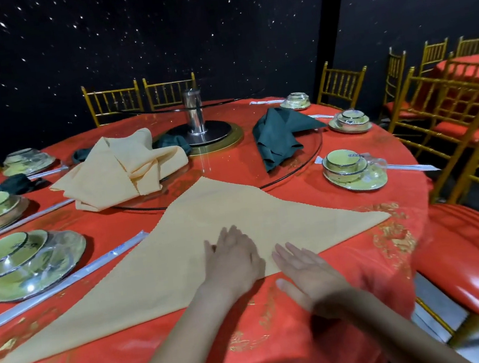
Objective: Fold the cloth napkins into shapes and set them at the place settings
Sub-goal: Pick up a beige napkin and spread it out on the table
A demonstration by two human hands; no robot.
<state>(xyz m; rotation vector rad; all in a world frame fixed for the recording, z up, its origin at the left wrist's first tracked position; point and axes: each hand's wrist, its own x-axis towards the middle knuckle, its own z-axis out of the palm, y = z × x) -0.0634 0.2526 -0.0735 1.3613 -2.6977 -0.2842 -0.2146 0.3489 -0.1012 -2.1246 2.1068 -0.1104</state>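
Tan napkin (pixel 181 258): folded to a wide triangle, flat on the red tablecloth (pixel 281 333) at the near side of the round table. Apex toward the glass turntable (pixel 307 155), long edge nearest the person.

Left hand (pixel 234 257): palm down, flat on the napkin near the middle of its long edge. Fingers straight and together, pointing away; gripping nothing. Forearm reaching in from lower left.

Right hand (pixel 306 272): just beside the left, not touching it. Fingers straight, tips on the napkin's near edge, palm and spread thumb over bare tablecloth (slightly blurred); holding nothing. Forearm reaching in from lower right.

Loose pile of tan napkins (pixel 122 168): crumpled, on the turntable's left part, overhanging its rim.

Dark green napkin (pixel 278 137): rumpled, on the turntable's right part.

Wrapped dish sets (pixel 28 264): one at near left, another at right (pixel 351 167), more round the table's edge, all under clear film.

Wrapped chopsticks (pixel 71 271): along the napkin's left slanting edge, just beside it.

Gold chairs (pixel 113 100): round the table. Red chair seat (pixel 477 257): near right.
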